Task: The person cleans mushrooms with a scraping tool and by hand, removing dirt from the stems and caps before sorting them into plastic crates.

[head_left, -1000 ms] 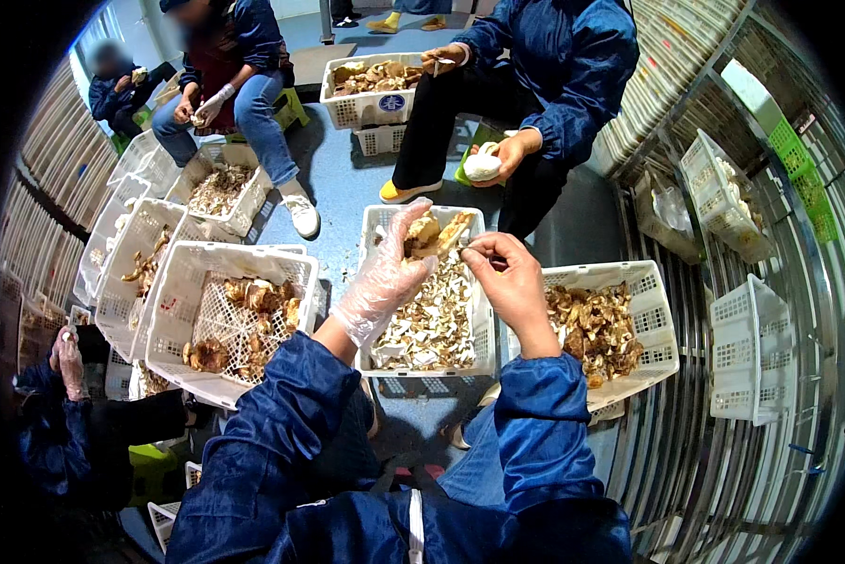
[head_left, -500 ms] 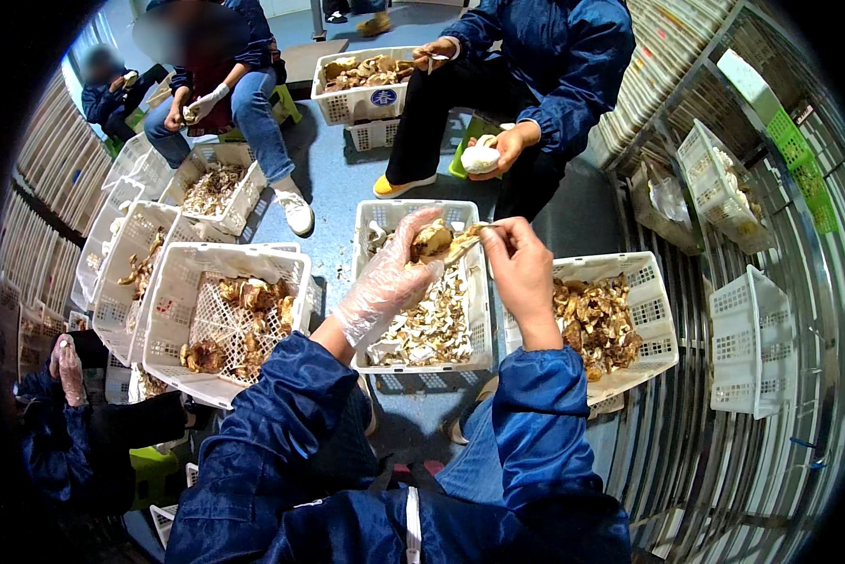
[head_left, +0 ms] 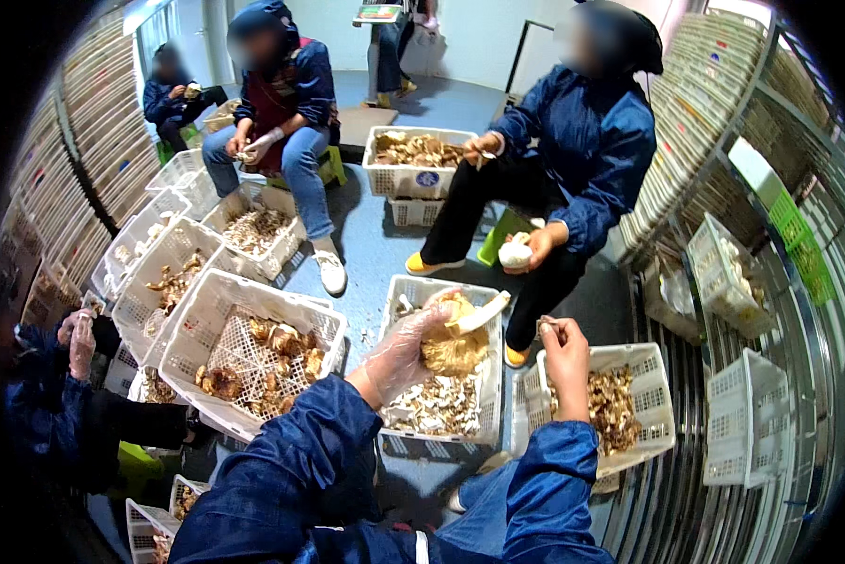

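Observation:
My left hand (head_left: 396, 359), in a clear plastic glove, holds a large tan mushroom (head_left: 455, 350) over the middle crate. Its pale stem points up and to the right. My bare right hand (head_left: 565, 362) is apart from the mushroom, to its right, with thumb and fingers pinched together. Something small may be at the fingertips; I cannot make it out. Pale mushroom scraps (head_left: 438, 404) lie in the white middle crate (head_left: 492, 390) below. To the right, brown mushroom pieces (head_left: 613, 406) fill part of another white crate (head_left: 655, 390).
A white crate (head_left: 195, 329) at left holds several brown mushrooms (head_left: 277, 338). Co-workers sit ahead and at the left; one (head_left: 582, 122) sits close by at front right, a leg beside the middle crate. Racks (head_left: 700, 122) and an upright crate (head_left: 747, 414) line the right side.
My right hand has drawn away from the mushroom to the right. The mushroom has been turned, so its broad tan face and pale stem show. The view has tilted up.

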Motion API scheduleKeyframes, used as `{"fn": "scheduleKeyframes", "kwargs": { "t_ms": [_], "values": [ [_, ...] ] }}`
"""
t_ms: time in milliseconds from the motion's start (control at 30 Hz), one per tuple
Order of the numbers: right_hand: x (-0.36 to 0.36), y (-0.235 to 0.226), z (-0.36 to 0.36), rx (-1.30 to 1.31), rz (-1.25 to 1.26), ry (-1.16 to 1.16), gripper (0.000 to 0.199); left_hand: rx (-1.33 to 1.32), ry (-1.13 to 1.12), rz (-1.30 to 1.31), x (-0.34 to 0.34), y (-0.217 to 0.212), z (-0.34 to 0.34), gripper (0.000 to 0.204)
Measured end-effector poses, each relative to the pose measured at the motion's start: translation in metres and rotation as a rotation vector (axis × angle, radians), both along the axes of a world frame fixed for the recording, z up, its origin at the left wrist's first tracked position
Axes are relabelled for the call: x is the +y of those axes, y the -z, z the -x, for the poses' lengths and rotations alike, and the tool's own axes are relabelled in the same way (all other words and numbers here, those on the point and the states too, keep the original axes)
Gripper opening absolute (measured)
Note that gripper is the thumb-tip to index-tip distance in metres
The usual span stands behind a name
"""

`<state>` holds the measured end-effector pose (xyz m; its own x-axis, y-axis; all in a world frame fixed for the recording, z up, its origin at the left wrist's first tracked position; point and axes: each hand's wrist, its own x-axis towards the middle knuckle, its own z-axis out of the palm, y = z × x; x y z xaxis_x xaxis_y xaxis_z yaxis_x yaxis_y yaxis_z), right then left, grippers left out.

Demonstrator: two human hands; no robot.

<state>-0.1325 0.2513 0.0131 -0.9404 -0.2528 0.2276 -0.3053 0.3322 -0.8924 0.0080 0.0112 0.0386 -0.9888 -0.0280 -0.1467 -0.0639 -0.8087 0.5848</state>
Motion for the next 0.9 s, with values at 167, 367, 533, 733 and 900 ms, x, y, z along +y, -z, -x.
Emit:
{"fn": "scheduleKeyframes", "kwargs": {
  "t_ms": [167, 367, 533, 733, 900],
  "values": [
    [-0.023, -0.018, -0.011, -0.309, 0.637, -0.286, 0.009, -0.102, 0.130, -0.323, -0.010, 0.004, 0.007, 0.057],
    [-0.042, -0.021, -0.023, -0.055, 0.782, -0.408, 0.011, -0.068, 0.213, -0.424, 0.006, 0.009, 0.009, 0.055],
    [-0.049, -0.019, -0.024, 0.080, 0.578, -0.287, 0.013, -0.044, 0.218, -0.389, 0.012, 0.006, 0.009, 0.070],
    [-0.048, -0.025, -0.029, 0.338, 0.258, -0.082, 0.017, 0.084, 0.343, -0.549, 0.011, 0.018, 0.014, 0.087],
    [-0.042, -0.027, -0.022, 0.609, 0.062, 0.089, 0.016, 0.170, 0.229, -0.425, 0.013, 0.016, 0.014, 0.105]
  ]
}}
